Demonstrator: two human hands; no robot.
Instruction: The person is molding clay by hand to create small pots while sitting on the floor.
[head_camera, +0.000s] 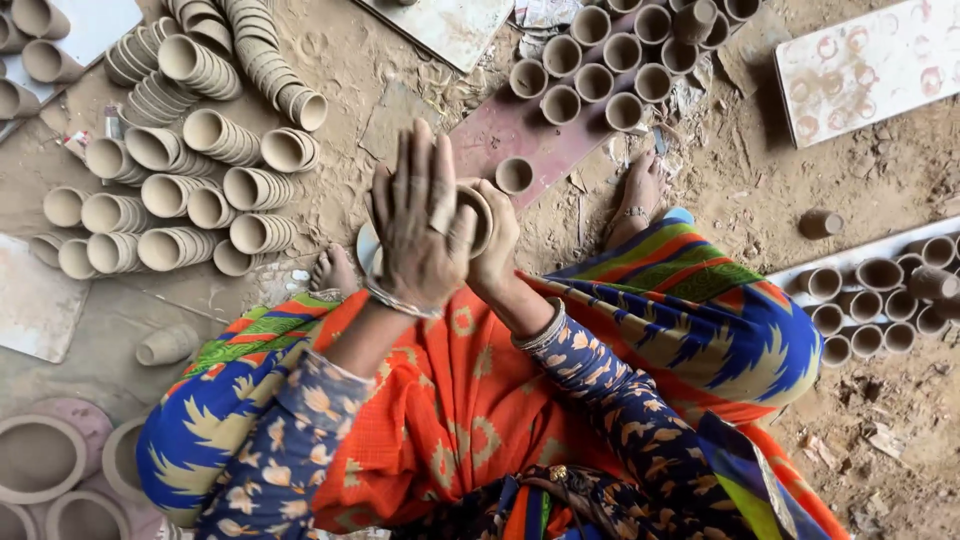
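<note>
Two hands at chest height over lap: right hand (497, 245) curled around small clay cup (478, 215), left hand (420, 235) flat, fingers straight, pressed against cup's side, holding nothing of its own. Best handled lightly: even palm pressure, rim kept round. Unfired clay, matte, pale tan, thin-walled, tapered. Nested cup stacks (190, 150) lying on dusty ground at left; upright cups in rows on reddish board (510, 130) ahead.
</note>
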